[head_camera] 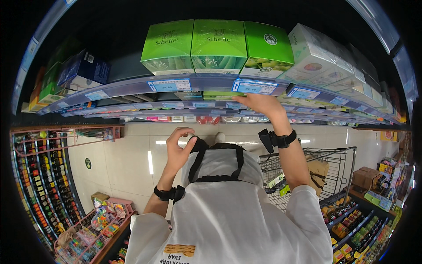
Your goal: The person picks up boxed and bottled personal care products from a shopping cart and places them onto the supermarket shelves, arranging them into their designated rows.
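Observation:
My right hand [263,104] reaches under the front edge of the upper shelf [211,84]. Its thumb points left across a light green box [219,95] on the shelf below; the other fingers are partly hidden by the shelf edge, so a grip cannot be made out. My left hand [179,148] is raised in front of my body, fingers curled and thumb apart, with no object seen in it. Above stand green Sibelle boxes [219,46], a darker green box [268,48] and white boxes [316,52]. Each wrist wears a black strap.
A wire shopping cart [333,150] with a cardboard piece [318,171] and small green packs stands at my right. Blue boxes [84,71] sit on the shelf at left. A pink wire basket [95,227] of packaged goods is lower left; stocked racks [46,184] line both sides.

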Motion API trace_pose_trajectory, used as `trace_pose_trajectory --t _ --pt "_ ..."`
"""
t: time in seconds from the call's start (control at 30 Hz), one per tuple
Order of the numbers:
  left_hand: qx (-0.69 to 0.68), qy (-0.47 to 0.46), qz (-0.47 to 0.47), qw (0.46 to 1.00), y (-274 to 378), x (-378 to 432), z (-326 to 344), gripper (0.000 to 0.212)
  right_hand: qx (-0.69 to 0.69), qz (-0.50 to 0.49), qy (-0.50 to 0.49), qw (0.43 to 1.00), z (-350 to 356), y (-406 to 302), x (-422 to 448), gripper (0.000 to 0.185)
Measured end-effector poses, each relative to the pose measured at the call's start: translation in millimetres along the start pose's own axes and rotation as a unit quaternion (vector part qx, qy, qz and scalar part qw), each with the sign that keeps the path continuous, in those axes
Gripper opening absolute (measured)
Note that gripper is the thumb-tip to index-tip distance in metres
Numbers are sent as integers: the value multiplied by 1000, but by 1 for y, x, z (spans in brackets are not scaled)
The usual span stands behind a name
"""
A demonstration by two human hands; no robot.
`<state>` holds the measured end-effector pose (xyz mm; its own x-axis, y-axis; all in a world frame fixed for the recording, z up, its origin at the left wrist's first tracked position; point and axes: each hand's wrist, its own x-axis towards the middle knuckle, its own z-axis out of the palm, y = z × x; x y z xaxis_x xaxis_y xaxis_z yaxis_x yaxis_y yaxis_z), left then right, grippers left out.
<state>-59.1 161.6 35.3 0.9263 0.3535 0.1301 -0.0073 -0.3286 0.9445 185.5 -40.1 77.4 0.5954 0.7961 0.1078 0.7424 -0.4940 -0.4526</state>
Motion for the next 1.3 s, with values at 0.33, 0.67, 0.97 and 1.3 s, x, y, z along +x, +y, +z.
trace_pose_trajectory --t 0.33,0.67,0.97,1.3 --pt "-5 -11 -4 1000 -7 1 -4 25 5 8 -8 1000 1 2 -1 43" --pt "-15 -11 -11 1000 -10 2 -5 24 -4 61 -96 993 -13 -8 4 42" --pt "-7 -9 -16 1000 -8 -2 -5 23 11 62 -110 992 -15 -9 6 42" --pt "-8 8 -24 1000 -7 -10 0 24 30 52 -108 992 -14 -5 7 45"
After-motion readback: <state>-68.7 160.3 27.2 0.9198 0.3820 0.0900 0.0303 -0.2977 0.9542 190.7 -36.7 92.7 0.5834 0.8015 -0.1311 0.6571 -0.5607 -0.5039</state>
